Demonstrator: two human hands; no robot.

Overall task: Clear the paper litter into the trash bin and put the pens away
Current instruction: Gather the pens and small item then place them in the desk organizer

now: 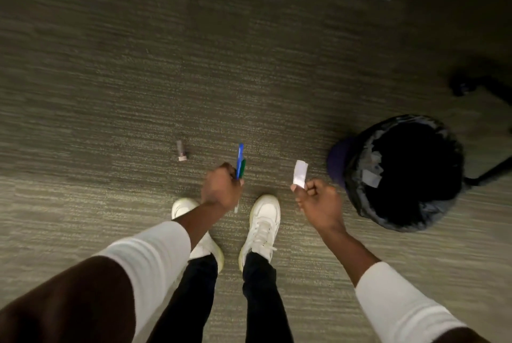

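Paper scrap [300, 173] pinched in your right hand [318, 204], pens [240, 161] gripped in left hand [221, 186]; bin [399, 173] right of frame, small marker-like item [181, 150] on carpet [110, 79] mid-left.

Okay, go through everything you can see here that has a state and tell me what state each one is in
Left hand: closed around the pens.
Pens: blue and green, held upright together.
Right hand: pinching the paper slip.
Paper slip: held, not yet binned.
Trash bin: open, lined, paper scraps inside.
Small grey item: lying on the carpet.
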